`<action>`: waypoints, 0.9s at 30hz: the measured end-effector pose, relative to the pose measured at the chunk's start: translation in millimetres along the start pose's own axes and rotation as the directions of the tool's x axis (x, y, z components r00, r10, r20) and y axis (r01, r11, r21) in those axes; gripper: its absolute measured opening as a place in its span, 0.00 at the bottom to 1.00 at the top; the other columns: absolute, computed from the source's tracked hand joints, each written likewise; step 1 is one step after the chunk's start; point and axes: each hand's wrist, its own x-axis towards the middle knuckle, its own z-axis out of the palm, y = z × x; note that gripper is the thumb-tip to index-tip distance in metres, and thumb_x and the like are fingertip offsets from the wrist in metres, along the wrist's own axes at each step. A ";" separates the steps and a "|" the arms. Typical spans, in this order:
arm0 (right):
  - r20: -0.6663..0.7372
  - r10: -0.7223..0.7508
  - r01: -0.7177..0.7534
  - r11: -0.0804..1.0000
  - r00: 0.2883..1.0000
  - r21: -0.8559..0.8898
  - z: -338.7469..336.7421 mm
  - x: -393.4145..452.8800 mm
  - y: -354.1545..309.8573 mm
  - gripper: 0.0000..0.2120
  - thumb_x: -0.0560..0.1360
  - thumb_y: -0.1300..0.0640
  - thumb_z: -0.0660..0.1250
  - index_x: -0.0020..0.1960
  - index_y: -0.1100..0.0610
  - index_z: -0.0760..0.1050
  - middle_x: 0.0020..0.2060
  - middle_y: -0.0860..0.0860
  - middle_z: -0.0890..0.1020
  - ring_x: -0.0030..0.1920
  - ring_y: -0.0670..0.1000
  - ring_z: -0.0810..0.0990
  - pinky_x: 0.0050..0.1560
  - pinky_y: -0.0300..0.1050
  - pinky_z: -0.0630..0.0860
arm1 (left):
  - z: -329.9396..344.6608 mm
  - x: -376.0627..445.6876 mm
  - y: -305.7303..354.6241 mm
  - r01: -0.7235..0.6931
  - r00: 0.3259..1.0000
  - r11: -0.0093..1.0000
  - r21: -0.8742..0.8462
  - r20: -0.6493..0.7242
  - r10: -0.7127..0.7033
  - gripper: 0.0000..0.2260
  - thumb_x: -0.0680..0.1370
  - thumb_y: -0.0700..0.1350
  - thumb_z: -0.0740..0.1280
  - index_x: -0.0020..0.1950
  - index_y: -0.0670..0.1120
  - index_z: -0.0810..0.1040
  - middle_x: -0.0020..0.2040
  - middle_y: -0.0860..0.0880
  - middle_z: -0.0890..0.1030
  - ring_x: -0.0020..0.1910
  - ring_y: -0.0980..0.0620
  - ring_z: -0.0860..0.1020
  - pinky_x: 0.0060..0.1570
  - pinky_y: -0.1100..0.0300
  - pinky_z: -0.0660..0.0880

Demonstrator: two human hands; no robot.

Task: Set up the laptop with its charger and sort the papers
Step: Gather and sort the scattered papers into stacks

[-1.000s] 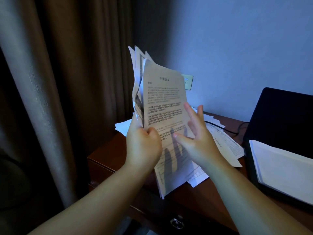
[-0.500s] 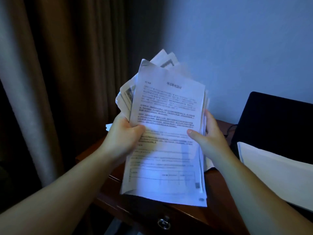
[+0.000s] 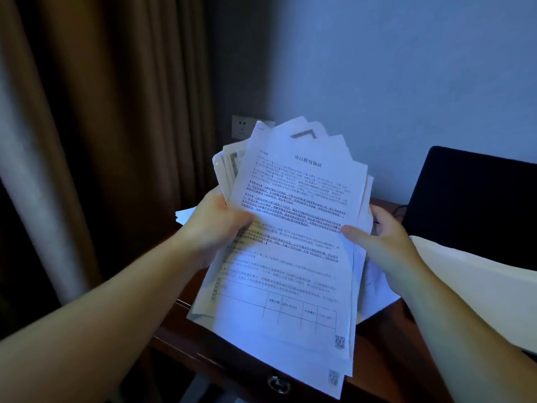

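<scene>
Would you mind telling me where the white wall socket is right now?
In the head view the white wall socket sits on the wall left of centre, beside the brown curtain, just above the fanned paper stack.

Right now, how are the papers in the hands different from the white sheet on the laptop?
The held papers are printed, fanned out and lifted by both hands; the white sheet looks blank, single, and lies on the laptop. Both are white paper.

We read the heading "项目转包协议" atop the front sheet, a date, 2021-05-01, in its bottom table, body print too blurred
</scene>
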 end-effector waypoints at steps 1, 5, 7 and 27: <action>-0.031 0.011 -0.012 1.000 0.999 -0.002 -1.2 -0.8 0.9 0.19 0.75 0.65 0.75 0.63 0.53 0.78 0.52 0.46 0.88 0.53 0.47 0.86 0.59 0.51 0.80 | 1.1 4.4 -2.6 0.002 1.000 1.000 -0.013 -0.007 -0.002 0.17 0.76 0.28 0.67 0.62 0.40 0.80 0.54 0.43 0.87 0.52 0.40 0.86 0.55 0.38 0.82; -0.048 0.095 -0.091 0.993 0.994 0.074 -3.6 -4.2 6.1 0.12 0.77 0.67 0.71 0.57 0.55 0.82 0.49 0.47 0.88 0.50 0.49 0.87 0.57 0.50 0.80 | 10.4 21.0 -12.0 0.056 0.998 0.980 -0.192 0.036 -0.050 0.16 0.78 0.30 0.70 0.64 0.40 0.79 0.57 0.41 0.86 0.54 0.39 0.86 0.49 0.45 0.84; 0.013 0.127 -0.127 0.988 0.992 0.083 -4.1 -5.9 10.5 0.13 0.77 0.67 0.71 0.59 0.56 0.83 0.53 0.49 0.88 0.54 0.50 0.87 0.59 0.51 0.80 | 17.9 28.6 -17.5 0.093 0.995 0.967 -0.235 0.048 -0.084 0.15 0.77 0.31 0.71 0.63 0.38 0.79 0.56 0.39 0.86 0.53 0.39 0.86 0.47 0.47 0.84; -0.283 0.190 -0.107 0.953 0.940 0.284 -39.7 8.6 32.1 0.12 0.78 0.69 0.66 0.57 0.60 0.83 0.52 0.57 0.87 0.53 0.63 0.86 0.58 0.63 0.80 | 65.3 73.2 -70.1 0.434 0.865 0.788 -0.436 0.446 -0.229 0.29 0.68 0.30 0.63 0.71 0.37 0.75 0.65 0.33 0.80 0.63 0.33 0.80 0.58 0.39 0.81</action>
